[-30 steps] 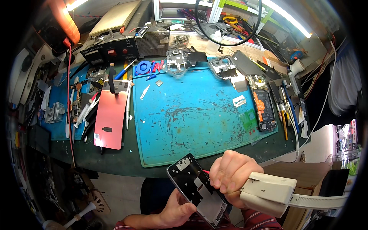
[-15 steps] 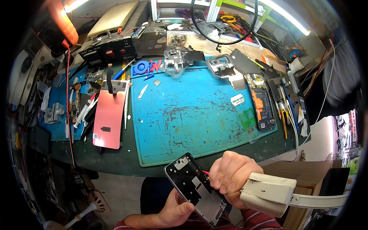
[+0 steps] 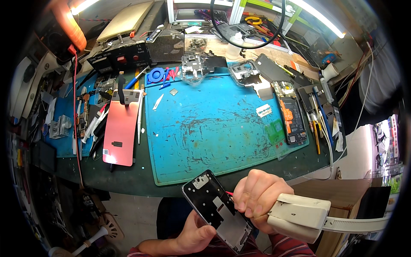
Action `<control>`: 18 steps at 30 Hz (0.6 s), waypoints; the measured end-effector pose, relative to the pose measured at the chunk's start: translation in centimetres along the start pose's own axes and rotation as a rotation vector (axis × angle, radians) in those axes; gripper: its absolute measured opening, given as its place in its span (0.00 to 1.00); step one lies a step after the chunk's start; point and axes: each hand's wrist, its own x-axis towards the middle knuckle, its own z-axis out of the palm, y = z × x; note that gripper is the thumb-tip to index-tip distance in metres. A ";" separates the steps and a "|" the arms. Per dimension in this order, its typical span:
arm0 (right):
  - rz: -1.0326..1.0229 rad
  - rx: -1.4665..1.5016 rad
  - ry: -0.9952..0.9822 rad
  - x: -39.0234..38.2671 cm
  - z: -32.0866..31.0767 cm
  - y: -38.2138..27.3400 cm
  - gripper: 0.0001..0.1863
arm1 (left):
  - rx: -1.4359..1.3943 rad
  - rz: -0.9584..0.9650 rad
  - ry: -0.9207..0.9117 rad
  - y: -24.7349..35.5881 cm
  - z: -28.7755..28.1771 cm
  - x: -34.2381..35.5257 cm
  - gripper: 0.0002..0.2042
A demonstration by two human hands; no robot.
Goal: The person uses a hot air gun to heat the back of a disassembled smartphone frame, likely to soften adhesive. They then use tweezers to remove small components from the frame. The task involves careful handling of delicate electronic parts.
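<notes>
My left hand (image 3: 195, 233) grips a black and silver phone frame (image 3: 216, 210) by its lower left edge, thumb over the face. The frame is tilted above my lap, just off the bench's front edge. My right hand (image 3: 259, 197) is closed at the frame's right side, fingers curled. A thin red tool (image 3: 230, 193) sticks out from under them; the rest of it is hidden by the hand. In front of my right wrist is a beige plastic housing (image 3: 299, 216) with a ribbed white arm.
A blue work mat (image 3: 214, 128) covers the bench, with a razor blade (image 3: 263, 111) on it. An opened phone (image 3: 293, 115) lies at its right edge, a pink screen panel (image 3: 122, 132) left of it. Phone parts in clear trays (image 3: 195, 70) stand at the back.
The bench scene has shifted very slightly to the left in view. The top of the phone frame has tipped a little to the left; both hands keep their hold.
</notes>
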 end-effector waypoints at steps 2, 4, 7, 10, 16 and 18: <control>-0.007 -0.004 -0.015 0.0 -0.1 0.0 0.11 | 0.001 -0.003 -0.008 0.0 0.0 0.0 0.41; -0.010 -0.013 -0.017 -0.1 -0.1 -0.1 0.11 | 0.005 0.001 -0.009 0.0 -0.2 0.0 0.41; -0.015 -0.015 -0.034 -0.2 -0.3 -0.1 0.10 | 0.006 0.010 -0.011 -0.1 -0.2 0.0 0.41; -0.015 -0.018 -0.040 -0.2 -0.4 -0.2 0.10 | 0.005 0.012 -0.011 0.1 0.1 0.0 0.40; -0.029 -0.015 -0.033 -0.4 -0.4 -0.1 0.10 | 0.006 0.011 0.000 0.0 0.2 0.0 0.40; -0.037 -0.017 -0.034 -0.5 -0.5 -0.1 0.10 | -0.032 0.014 -0.016 0.0 0.1 0.0 0.40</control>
